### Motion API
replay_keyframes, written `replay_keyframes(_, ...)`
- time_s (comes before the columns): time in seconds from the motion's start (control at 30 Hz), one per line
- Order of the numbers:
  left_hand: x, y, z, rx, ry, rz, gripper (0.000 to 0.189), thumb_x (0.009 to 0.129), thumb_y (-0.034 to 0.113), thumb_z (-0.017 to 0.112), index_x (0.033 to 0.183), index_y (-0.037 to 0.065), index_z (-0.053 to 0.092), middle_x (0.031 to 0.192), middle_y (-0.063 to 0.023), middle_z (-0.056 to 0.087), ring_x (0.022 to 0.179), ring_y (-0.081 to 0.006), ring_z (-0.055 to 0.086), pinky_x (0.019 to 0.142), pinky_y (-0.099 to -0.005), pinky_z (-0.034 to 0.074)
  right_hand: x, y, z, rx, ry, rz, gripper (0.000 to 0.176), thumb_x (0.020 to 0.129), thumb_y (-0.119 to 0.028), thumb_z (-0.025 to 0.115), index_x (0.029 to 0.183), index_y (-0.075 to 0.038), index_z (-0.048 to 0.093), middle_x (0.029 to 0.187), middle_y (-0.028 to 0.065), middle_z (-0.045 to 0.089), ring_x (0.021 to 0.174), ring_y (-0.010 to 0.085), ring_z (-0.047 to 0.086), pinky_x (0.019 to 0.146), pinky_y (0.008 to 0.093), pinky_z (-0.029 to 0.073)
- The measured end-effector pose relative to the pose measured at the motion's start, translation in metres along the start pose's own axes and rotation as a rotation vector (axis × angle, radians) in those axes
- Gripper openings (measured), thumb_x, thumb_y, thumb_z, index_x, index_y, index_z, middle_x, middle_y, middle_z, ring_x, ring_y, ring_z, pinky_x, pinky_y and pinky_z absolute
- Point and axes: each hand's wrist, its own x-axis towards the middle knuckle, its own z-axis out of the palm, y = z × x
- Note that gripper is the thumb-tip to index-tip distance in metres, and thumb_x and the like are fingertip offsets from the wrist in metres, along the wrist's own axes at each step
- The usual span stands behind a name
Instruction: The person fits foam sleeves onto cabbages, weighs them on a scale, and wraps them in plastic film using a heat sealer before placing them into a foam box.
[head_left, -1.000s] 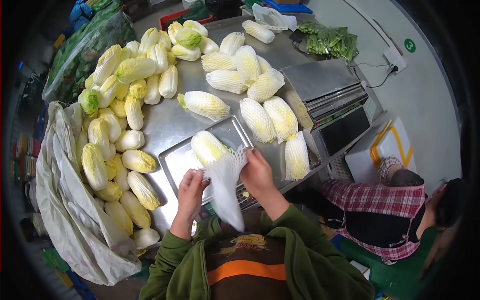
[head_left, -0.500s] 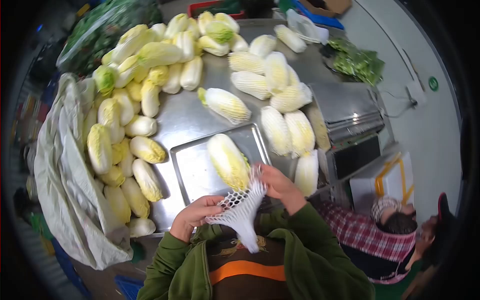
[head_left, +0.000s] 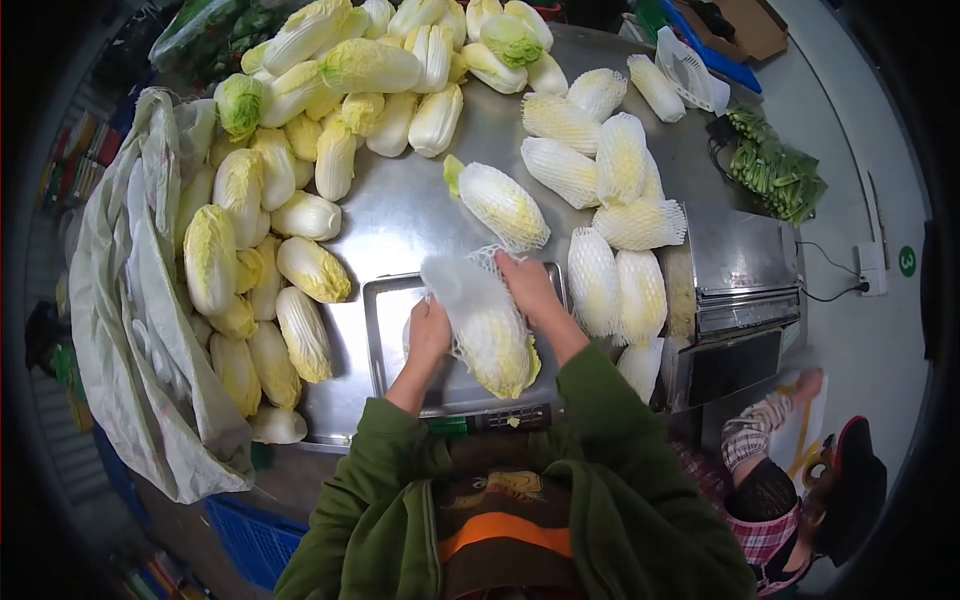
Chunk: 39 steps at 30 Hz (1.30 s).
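A white foam net sleeve [head_left: 455, 285] is drawn over a napa cabbage [head_left: 512, 375], whose yellowish leafy end shows toward me. My left hand [head_left: 430, 328] is closed on the net's edge at the left side. On the far right side, my right hand [head_left: 528, 285] pinches the stretched net rim. The netted cabbage is over a square metal tray [head_left: 372, 330], whose middle is mostly hidden. Just beyond my hands lies another netted cabbage [head_left: 503, 205] with a green leaf sticking out.
Bare napa cabbages [head_left: 300, 330] are heaped at left and back, beside a pale plastic sheet [head_left: 150, 330]. Several netted cabbages [head_left: 592, 280] lie at right, near a metal machine [head_left: 745, 260]. Bagged greens [head_left: 775, 165] sit at far right. Another person [head_left: 770, 500] is at lower right.
The net, hanging between my hands near my body before, now covers most of the cabbage. Both hands have moved forward. The person at right has shifted, with an arm now extended.
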Motion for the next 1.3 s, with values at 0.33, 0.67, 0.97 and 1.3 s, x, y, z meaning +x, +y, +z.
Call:
replay_keyframes(0.33,-0.112,0.029,-0.002,-0.298,-0.313,0.104,0.019,0.092,0.017,0.066,0.079,0.008,0.057,0.07,0.0061,0.056,0.062,-0.0001,0.044,0.055,-0.0197,0.036,-0.095,0.05,-0.019,0.162,0.022,-0.173,0.02,0.083,-0.02,0.075,0.081,-0.002,0.066,0.074,0.0028,0.065,0.064,0.0059,0.057,0.058,0.0291,0.046)
replay_keyframes(0.67,-0.108,-0.001,-0.018,0.467,0.054,0.565,0.037,0.083,0.008,0.069,0.117,0.003,0.054,0.111,-0.0198,0.058,0.094,-0.0381,0.06,0.073,-0.0393,0.05,-0.108,0.073,-0.017,-0.627,0.406,-0.503,0.042,0.076,-0.015,0.072,0.116,-0.009,0.06,0.112,0.0099,0.057,0.103,0.0301,0.053,0.089,0.0404,0.045)
replay_keyframes(0.97,-0.114,0.038,-0.039,0.316,-0.611,0.849,0.09,0.067,0.021,0.082,0.142,0.002,0.037,0.14,-0.0205,0.045,0.131,-0.0373,0.042,0.108,-0.0448,0.032,-0.145,0.059,-0.041,-0.239,-0.211,-0.672,0.089,0.07,-0.023,0.078,0.143,-0.002,0.033,0.145,0.0154,0.04,0.134,0.0358,0.04,0.112,0.0485,0.026)
replay_keyframes(1.3,-0.098,0.088,0.007,0.138,-0.266,0.727,0.081,0.082,0.025,0.076,0.145,0.0,0.031,0.131,-0.0217,0.046,0.12,-0.0317,0.049,0.098,-0.039,0.044,-0.045,0.026,-0.06,0.906,0.106,-0.145,0.072,0.081,-0.01,0.071,0.14,0.004,0.032,0.12,0.0162,0.057,0.097,0.0284,0.064,0.081,0.0384,0.055)
